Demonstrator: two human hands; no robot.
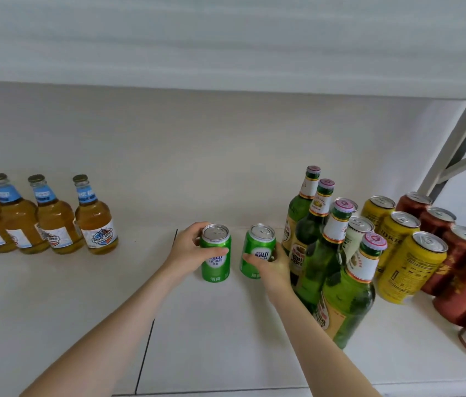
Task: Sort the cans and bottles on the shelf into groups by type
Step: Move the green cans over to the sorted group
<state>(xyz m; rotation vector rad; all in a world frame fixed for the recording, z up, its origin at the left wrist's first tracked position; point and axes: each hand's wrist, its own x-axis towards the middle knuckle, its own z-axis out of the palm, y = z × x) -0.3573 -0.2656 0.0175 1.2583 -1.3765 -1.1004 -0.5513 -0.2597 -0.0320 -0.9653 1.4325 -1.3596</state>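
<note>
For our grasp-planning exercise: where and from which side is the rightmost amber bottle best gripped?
Probably round the neck of the rightmost amber bottle, coming from the right or front: it stands upright, a neighbouring bottle crowds its left, and bare shelf lies to its right.

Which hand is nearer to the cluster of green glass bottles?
Right. The right hand grips a green can directly beside the green glass bottles; the left hand grips the other green can, farther to their left.

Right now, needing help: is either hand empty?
No: the left hand grips the left green can, the right hand the right green can.
</note>
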